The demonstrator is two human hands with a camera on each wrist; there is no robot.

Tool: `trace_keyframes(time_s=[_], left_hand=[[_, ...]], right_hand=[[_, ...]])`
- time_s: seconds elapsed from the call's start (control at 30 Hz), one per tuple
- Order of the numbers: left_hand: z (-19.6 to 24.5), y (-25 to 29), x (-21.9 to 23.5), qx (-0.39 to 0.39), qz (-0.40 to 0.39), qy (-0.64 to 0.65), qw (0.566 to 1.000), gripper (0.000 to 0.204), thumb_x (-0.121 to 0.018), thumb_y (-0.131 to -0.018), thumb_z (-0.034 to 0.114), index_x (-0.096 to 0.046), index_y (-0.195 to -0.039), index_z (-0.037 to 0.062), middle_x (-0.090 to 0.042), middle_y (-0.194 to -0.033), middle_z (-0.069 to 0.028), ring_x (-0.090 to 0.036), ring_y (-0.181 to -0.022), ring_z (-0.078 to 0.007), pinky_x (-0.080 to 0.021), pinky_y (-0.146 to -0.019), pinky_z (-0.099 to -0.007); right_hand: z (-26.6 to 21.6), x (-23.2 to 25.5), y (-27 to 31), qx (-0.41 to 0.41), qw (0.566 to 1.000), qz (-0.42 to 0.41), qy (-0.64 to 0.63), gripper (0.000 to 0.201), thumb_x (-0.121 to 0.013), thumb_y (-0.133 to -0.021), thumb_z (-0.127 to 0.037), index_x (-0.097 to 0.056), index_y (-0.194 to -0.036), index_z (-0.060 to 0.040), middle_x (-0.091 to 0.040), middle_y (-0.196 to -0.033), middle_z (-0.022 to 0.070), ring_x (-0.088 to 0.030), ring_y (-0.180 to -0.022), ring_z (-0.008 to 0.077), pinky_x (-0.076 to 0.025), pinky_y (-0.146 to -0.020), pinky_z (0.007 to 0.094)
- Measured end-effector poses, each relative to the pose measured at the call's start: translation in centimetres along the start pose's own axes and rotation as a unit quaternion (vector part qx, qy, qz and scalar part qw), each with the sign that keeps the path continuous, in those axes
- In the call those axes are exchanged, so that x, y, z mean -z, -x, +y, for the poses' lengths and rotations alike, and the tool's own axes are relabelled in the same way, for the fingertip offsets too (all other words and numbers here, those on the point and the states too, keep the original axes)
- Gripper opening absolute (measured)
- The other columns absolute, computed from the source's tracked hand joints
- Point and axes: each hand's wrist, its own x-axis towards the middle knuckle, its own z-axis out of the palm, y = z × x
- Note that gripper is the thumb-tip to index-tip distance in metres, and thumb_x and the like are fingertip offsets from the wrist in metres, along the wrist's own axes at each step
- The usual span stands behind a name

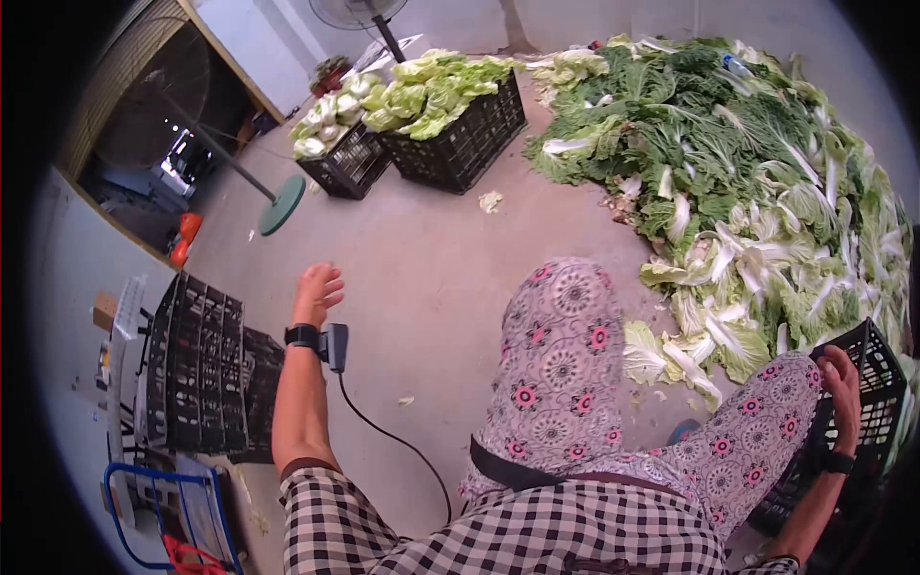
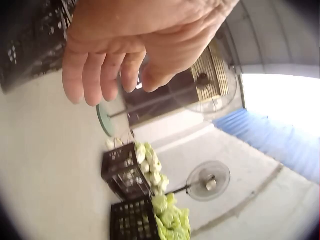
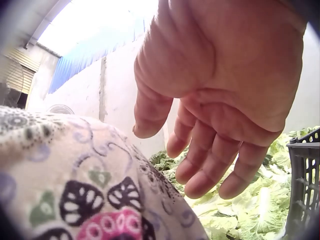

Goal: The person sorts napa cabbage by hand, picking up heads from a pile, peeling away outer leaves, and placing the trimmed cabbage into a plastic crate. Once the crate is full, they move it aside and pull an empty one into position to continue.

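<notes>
My left hand point(image 1: 318, 292) is held out over the concrete floor in the head view, fingers loosely bent and holding nothing. The left wrist view shows the same palm and fingertips point(image 2: 110, 90) with only air beneath them. At the far right, my right hand point(image 1: 841, 393) hangs beside the knee in patterned trousers point(image 1: 767, 412), by the rim of a black plastic crate point(image 1: 886, 383). Nothing is in its relaxed fingers point(image 3: 207, 165) in the right wrist view. Beyond it lies a large heap of cabbage leaves point(image 1: 709, 163).
Two black crates, one of loose leaves point(image 1: 436, 91) and one of trimmed cabbages point(image 1: 331, 120), stand ahead. Stacked black crates point(image 1: 196, 364) are at left, near a blue-framed trolley point(image 1: 172, 517). A fan's green base point(image 1: 283, 206) stands on the floor. A cable point(image 1: 412, 446) trails from my left wrist.
</notes>
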Motion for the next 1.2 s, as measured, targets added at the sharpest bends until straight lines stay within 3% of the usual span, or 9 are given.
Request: trace_keyframes(time_s=[0.13, 0.27, 0.4, 0.7, 0.8, 0.9, 1.03, 1.13, 1.2], left_hand=[[2.3, -3.0, -10.7, -0.139, -0.127, -0.206, 0.96, 0.032, -0.058, -0.081, 0.026, -0.058, -0.107, 0.0077, -0.058, -0.086, 0.0005, -0.053, -0.074, -0.0095, -0.043, -0.061, -0.0256], [2.0, -8.0, -17.7, -0.2, -0.183, -0.251, 0.929, 0.028, -0.058, -0.081, 0.023, -0.06, -0.1, 0.0036, -0.056, -0.078, 0.001, -0.049, -0.069, -0.0071, -0.04, -0.057, -0.0232], [0.8, -11.1, -22.7, -0.222, -0.189, -0.274, 0.917, 0.029, -0.059, -0.08, 0.019, -0.062, -0.099, -0.0022, -0.066, -0.089, -0.0115, -0.061, -0.082, -0.0181, -0.047, -0.076, -0.0298], [0.0, -23.3, -25.9, -0.257, -0.099, -0.341, 0.899, 0.042, -0.062, -0.077, 0.026, -0.057, -0.11, -0.0008, -0.064, -0.1, -0.018, -0.062, -0.093, -0.0281, -0.048, -0.082, -0.0354], [0.6, -28.7, -26.8, -0.302, -0.055, -0.373, 0.876, 0.049, -0.063, -0.076, 0.025, -0.052, -0.116, -0.0014, -0.06, -0.108, -0.0202, -0.058, -0.101, -0.0315, -0.044, -0.088, -0.0374], [3.0, -32.0, -27.9, -0.453, 0.032, -0.441, 0.774, 0.055, -0.064, -0.074, 0.021, -0.047, -0.121, -0.0014, -0.054, -0.115, -0.0216, -0.051, -0.108, -0.0355, -0.04, -0.093, -0.0401], [5.2, -35.3, -28.8, -0.376, 0.022, -0.518, 0.768, 0.061, -0.066, -0.072, 0.019, -0.042, -0.123, -0.0021, -0.051, -0.118, -0.0201, -0.045, -0.111, -0.0363, -0.038, -0.094, -0.0414], [4.8, -37.1, -29.9, -0.459, 0.05, -0.518, 0.72, 0.061, -0.067, -0.072, 0.02, -0.042, -0.124, -0.0008, -0.051, -0.116, -0.0199, -0.046, -0.11, -0.0353, -0.039, -0.093, -0.042], [4.6, -37.4, -30.2, -0.425, 0.057, -0.533, 0.729, 0.052, -0.068, -0.071, 0.02, -0.046, -0.114, -0.0001, -0.054, -0.112, -0.0192, -0.048, -0.108, -0.0348, -0.042, -0.089, -0.0435]], right_hand=[[2.9, 1.1, 0.2, -0.019, 0.998, 0.015, 0.063, 0.053, -0.063, -0.083, -0.035, -0.048, -0.119, 0.0004, -0.055, -0.102, 0.0073, -0.054, -0.091, 0.015, -0.043, -0.081, 0.0283], [1.9, -1.6, 2.0, -0.095, 0.987, 0.1, -0.085, 0.043, -0.062, -0.085, -0.026, -0.05, -0.117, -0.0014, -0.053, -0.105, 0.0053, -0.051, -0.093, 0.0135, -0.043, -0.08, 0.0274], [-1.1, -2.8, 1.0, -0.138, 0.981, 0.099, -0.092, 0.039, -0.058, -0.089, -0.023, -0.046, -0.12, -0.0022, -0.052, -0.104, 0.0059, -0.052, -0.089, 0.0141, -0.044, -0.08, 0.0271], [10.4, -4.0, -4.1, -0.251, 0.958, 0.136, -0.011, 0.035, -0.06, -0.084, -0.018, -0.051, -0.113, 0.0005, -0.054, -0.106, 0.007, -0.051, -0.094, 0.0144, -0.042, -0.082, 0.0271], [10.9, -6.1, -4.3, -0.3, 0.944, 0.137, -0.017, 0.035, -0.06, -0.084, -0.017, -0.051, -0.113, 0.0006, -0.055, -0.106, 0.007, -0.051, -0.094, 0.0144, -0.042, -0.082, 0.0272], [11.1, -7.8, -4.2, -0.337, 0.931, 0.14, -0.019, 0.035, -0.06, -0.084, -0.017, -0.051, -0.113, 0.0007, -0.055, -0.106, 0.007, -0.052, -0.094, 0.0144, -0.042, -0.082, 0.0272], [11.0, -9.6, -4.5, -0.37, 0.918, 0.141, -0.012, 0.035, -0.06, -0.084, -0.017, -0.051, -0.113, 0.0008, -0.055, -0.105, 0.007, -0.052, -0.094, 0.0144, -0.042, -0.082, 0.0273], [10.8, -10.4, -4.8, -0.389, 0.911, 0.139, -0.001, 0.035, -0.06, -0.084, -0.017, -0.051, -0.113, 0.0009, -0.055, -0.105, 0.007, -0.052, -0.093, 0.0144, -0.042, -0.082, 0.0273], [10.5, -10.6, -5.0, -0.395, 0.908, 0.137, 0.004, 0.035, -0.06, -0.084, -0.017, -0.051, -0.113, 0.0009, -0.055, -0.105, 0.007, -0.052, -0.093, 0.0144, -0.042, -0.081, 0.0273]])
